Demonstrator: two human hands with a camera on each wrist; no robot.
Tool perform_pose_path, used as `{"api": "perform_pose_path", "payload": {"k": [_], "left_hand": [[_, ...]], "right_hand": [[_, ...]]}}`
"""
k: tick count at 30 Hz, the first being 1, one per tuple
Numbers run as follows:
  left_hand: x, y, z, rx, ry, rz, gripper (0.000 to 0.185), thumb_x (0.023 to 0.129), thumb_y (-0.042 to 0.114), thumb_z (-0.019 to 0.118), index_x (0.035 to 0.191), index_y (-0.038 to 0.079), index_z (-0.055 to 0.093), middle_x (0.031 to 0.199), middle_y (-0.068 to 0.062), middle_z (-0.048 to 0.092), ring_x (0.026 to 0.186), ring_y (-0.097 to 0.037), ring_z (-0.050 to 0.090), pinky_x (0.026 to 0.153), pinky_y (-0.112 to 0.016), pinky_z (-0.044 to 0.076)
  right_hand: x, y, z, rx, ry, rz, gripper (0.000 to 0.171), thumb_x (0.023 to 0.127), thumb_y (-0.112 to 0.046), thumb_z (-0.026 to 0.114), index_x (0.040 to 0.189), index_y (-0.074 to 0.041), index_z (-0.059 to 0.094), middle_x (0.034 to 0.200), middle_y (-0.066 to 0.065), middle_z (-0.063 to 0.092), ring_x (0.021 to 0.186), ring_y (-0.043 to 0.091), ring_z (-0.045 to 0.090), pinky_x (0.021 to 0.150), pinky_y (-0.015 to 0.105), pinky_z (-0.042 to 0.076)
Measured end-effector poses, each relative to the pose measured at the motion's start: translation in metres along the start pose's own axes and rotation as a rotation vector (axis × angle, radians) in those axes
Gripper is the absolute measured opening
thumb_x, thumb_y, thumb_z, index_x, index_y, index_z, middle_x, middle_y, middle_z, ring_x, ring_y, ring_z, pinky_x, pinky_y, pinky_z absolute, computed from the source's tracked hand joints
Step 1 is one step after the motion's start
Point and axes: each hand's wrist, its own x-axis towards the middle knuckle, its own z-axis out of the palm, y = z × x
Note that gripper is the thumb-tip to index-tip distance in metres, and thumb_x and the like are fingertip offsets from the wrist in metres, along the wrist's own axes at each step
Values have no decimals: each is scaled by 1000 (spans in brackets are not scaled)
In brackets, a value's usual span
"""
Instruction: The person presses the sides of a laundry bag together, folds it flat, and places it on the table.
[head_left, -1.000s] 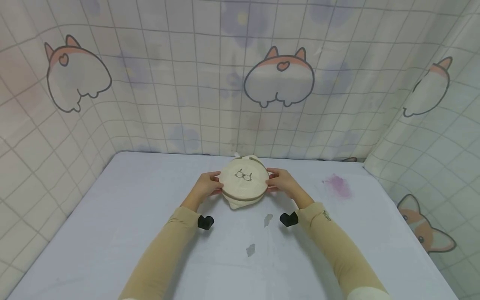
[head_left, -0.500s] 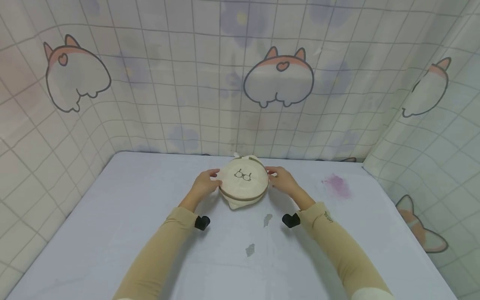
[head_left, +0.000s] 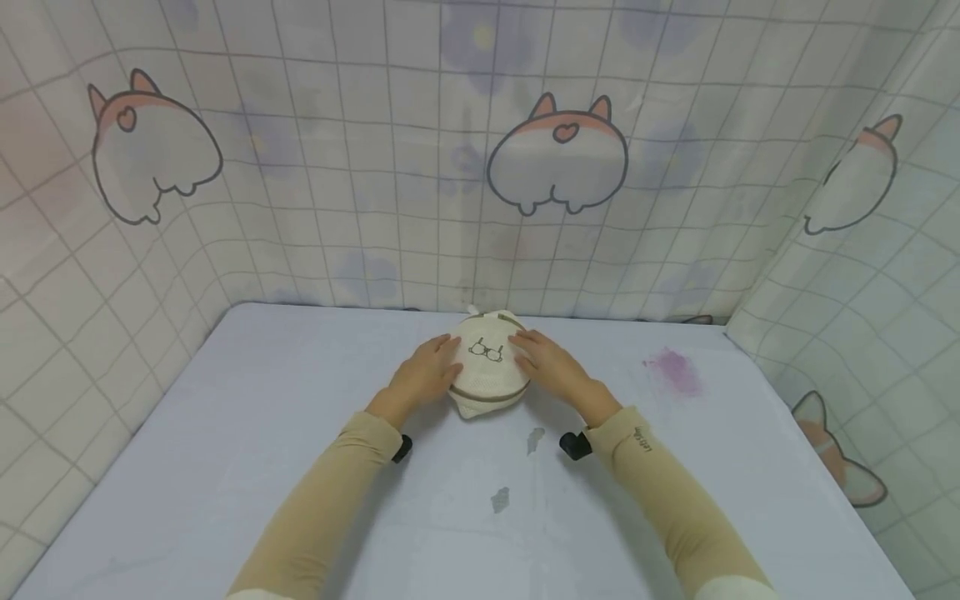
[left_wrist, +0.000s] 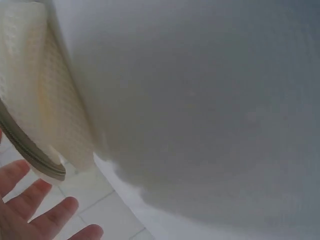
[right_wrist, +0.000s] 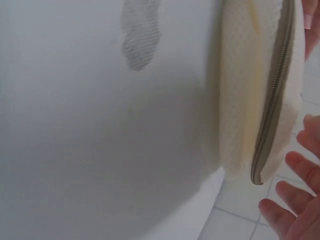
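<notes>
While the zipped pouch [head_left: 487, 375], below frame centre, is flanked by left hand [head_left: 424, 373] and right hand [head_left: 552, 367], fingers spread, light, even pressure seems best applied.

The left grip [head_left: 425, 372] and right grip [head_left: 553, 368] hide both sides of the round pouch [head_left: 487, 379] in the head view, and its underside is out of sight. The left wrist view cuts the pouch off at its left edge, the right wrist view at the top. The lettering [head_left: 643, 439] on the right sleeve [head_left: 675, 500] is small (hard to read surely), and the left sleeve [head_left: 318, 508] partly hides a black piece [head_left: 403, 448].
</notes>
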Motion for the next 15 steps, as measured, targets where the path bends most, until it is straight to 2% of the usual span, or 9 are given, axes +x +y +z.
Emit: {"api": "perform_pose_path", "payload": {"k": [5,10,15], "left_hand": [[0,4,0,70,-36,43,61,110,37,46,161,7,29,166,-18,26,151,-41,24,115,-65,28],[0,7,-1,139,-77,77,66,110,45,41,164,10,23,170,-14,17,154,-39,15,114,-71,23],[2,8,1,133,-110,105,76,108,52,42,165,10,15,171,-11,8,155,-39,9,115,-72,18]], "right_hand": [[-1,2,3,-21,-65,-20,55,112,-31,44,158,-4,37,166,18,27,153,42,15,121,56,21],[3,4,6,-98,-106,-90,67,110,-41,46,161,-3,27,168,19,18,154,45,7,120,62,17],[8,5,11,-152,-156,-96,83,106,-49,51,163,-1,15,169,19,9,154,44,1,120,64,14]]}}
